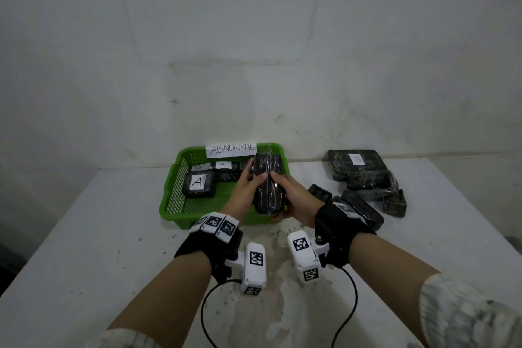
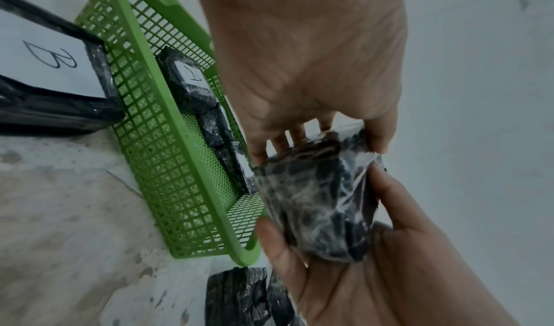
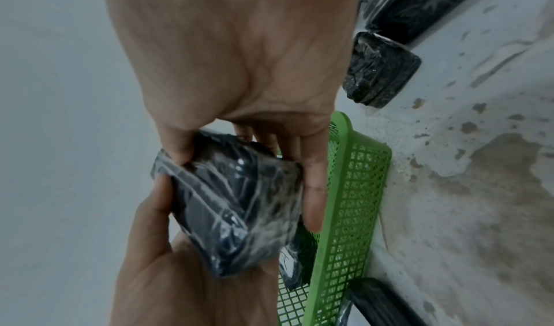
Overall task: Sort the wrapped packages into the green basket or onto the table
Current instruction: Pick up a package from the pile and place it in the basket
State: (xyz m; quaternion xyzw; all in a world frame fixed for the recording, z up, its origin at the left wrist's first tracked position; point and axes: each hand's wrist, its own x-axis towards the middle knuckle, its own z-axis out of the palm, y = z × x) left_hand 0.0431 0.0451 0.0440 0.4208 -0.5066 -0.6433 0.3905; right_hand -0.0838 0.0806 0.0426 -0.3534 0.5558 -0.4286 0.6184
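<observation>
A black package wrapped in clear film [image 1: 268, 185] is held upright between both hands, above the right side of the green basket [image 1: 173, 189]. My left hand [image 1: 250, 179] grips its left side, thumb on the front face. On the other side my right hand [image 1: 286, 195] grips it, fingers curled under its lower end. No label shows on it. In the left wrist view the left hand [image 2: 299, 82] reaches down from the top onto the package [image 2: 317, 203]. The right wrist view shows the right hand [image 3: 239, 58] on the same package [image 3: 233, 210].
Several packages labelled A [image 1: 197, 184] lie at the basket's left and back, under a paper sign reading ABNORMAL [image 1: 231, 150]. A pile of wrapped packages [image 1: 370, 186], one labelled B [image 1: 357, 160], lies on the white table [image 1: 84, 234] to the right. A wall stands behind.
</observation>
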